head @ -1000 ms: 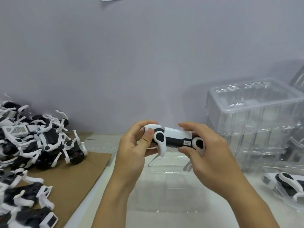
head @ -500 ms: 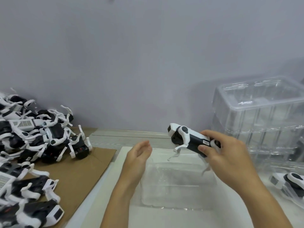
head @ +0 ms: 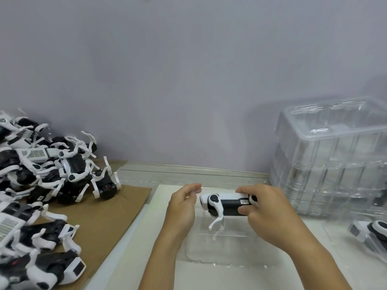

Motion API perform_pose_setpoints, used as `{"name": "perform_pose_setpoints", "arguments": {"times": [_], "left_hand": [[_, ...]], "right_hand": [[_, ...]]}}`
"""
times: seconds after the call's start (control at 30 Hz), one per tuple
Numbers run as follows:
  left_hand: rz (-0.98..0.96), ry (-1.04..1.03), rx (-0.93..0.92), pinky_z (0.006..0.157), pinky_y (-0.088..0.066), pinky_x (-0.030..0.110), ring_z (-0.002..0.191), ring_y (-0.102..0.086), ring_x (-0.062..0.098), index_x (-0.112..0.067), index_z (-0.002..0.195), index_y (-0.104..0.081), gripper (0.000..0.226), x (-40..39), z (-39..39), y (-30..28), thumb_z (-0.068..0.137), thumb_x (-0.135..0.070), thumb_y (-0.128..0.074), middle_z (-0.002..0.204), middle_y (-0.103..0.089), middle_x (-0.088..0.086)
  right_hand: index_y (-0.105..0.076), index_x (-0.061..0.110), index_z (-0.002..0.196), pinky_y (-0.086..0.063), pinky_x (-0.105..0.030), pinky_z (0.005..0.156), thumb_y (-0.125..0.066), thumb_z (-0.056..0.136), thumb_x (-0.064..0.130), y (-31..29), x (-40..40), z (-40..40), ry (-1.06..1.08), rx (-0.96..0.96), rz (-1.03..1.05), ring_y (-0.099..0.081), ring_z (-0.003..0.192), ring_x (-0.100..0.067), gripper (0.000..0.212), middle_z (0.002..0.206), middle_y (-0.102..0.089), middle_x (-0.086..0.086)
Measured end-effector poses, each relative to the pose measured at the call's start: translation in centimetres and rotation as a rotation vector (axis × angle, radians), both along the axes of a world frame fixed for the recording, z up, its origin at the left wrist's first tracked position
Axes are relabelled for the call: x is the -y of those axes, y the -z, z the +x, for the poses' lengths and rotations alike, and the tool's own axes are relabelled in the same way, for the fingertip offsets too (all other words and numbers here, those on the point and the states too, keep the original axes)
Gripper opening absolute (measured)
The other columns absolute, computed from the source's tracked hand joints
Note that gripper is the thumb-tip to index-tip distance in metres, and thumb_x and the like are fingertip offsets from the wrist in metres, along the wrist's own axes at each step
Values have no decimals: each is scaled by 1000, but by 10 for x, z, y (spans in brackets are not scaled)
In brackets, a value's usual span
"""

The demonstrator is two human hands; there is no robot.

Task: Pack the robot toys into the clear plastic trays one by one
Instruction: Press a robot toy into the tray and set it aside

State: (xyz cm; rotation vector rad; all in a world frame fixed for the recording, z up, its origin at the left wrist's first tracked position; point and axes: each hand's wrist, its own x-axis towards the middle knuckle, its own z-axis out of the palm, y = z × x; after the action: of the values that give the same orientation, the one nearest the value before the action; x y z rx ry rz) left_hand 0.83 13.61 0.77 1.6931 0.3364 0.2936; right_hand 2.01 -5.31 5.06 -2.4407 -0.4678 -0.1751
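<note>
My right hand (head: 269, 212) grips the rear end of a black-and-white robot dog toy (head: 225, 204), held level with its legs hanging down. Directly under it a clear plastic tray (head: 222, 250) lies on the white surface. My left hand (head: 182, 206) hovers just left of the toy's head, fingers loosely curled, holding nothing and not clearly touching it. A pile of more robot toys (head: 41, 181) lies at the left on brown cardboard (head: 104, 222).
A tall stack of clear trays (head: 330, 172) stands at the right against the grey wall. A packed toy in a tray (head: 370, 233) lies at the right edge. The white board (head: 159, 206) borders the cardboard.
My left hand let go of the toy a second ago and dropped, then rose back beside its head. My right hand tilted the toy, then brought it level and lower over the tray.
</note>
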Motion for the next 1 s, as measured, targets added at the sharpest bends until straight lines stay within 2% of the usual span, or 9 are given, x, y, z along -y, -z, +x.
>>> {"name": "perform_pose_setpoints", "arguments": {"times": [0.2, 0.3, 0.4, 0.47, 0.57, 0.63, 0.73, 0.87, 1.0], "left_hand": [[34, 8, -3, 110, -41, 34, 120, -57, 12, -30, 113, -64, 34, 1, 1, 0, 104, -8, -40, 115, -66, -14], [44, 19, -1, 109, -41, 34, 120, -57, 12, -29, 114, -64, 34, 2, 0, -1, 105, -8, -40, 116, -66, -13], [57, 28, 4, 106, -42, 30, 119, -57, 10, -27, 117, -64, 32, 1, 0, -1, 105, -9, -41, 116, -66, -13], [75, 44, 11, 94, -43, 19, 116, -57, 4, -27, 118, -65, 28, 1, 0, -2, 103, -13, -46, 115, -66, -15], [87, 59, 28, 84, -41, 10, 111, -57, -2, -29, 115, -65, 21, 1, 0, -2, 99, -19, -58, 114, -66, -15], [97, 66, 29, 82, -41, 8, 109, -58, -5, -29, 114, -66, 19, 1, -1, -2, 97, -22, -61, 113, -66, -16], [120, 69, 24, 77, -40, 6, 102, -56, -13, -29, 114, -67, 18, 1, -1, -2, 98, -25, -60, 113, -66, -19], [137, 50, 28, 77, -38, 8, 105, -55, -8, -29, 112, -67, 17, 2, -1, -2, 98, -26, -59, 114, -65, -16], [120, 52, 25, 79, -40, 13, 107, -59, 0, -31, 111, -66, 20, 3, -2, -2, 92, -36, -67, 114, -65, -15]], "right_hand": [[-67, 24, 90, -29, -30, 80, -65, 86, 15, -2, -4, -3, 71, 5, -111, -45, 85, -16, 10, 85, -58, 9], [-63, 22, 81, -33, -33, 75, -62, 86, 16, -1, -9, -4, 46, -23, -163, -47, 86, -19, 7, 82, -53, 9], [-68, 26, 95, -39, -34, 85, -62, 88, 15, 2, -11, -2, 14, -29, -125, -48, 93, -18, 15, 92, -53, 7], [-70, 25, 108, -39, -32, 89, -63, 89, 13, 5, -12, 0, 15, -5, -97, -46, 96, -15, 23, 99, -51, 8], [-68, 23, 121, -35, -23, 85, -66, 88, 10, 9, -10, 4, 23, 4, -48, -43, 97, -9, 34, 103, -49, 9], [-69, 24, 120, -33, -17, 78, -70, 86, 11, 9, -8, 5, 45, -1, 33, -44, 97, -7, 36, 106, -54, 10], [-70, 25, 116, -36, -20, 83, -74, 83, 14, 10, -8, 6, 106, 6, 101, -49, 99, -5, 35, 115, -63, 9], [-73, 25, 111, -44, -26, 88, -74, 81, 14, 12, -13, 3, 163, 30, 94, -57, 109, -13, 32, 114, -66, 8], [-72, 26, 110, -44, -24, 86, -72, 81, 13, 14, -15, 2, 181, 40, 123, -57, 105, -11, 32, 112, -65, 8]]}}
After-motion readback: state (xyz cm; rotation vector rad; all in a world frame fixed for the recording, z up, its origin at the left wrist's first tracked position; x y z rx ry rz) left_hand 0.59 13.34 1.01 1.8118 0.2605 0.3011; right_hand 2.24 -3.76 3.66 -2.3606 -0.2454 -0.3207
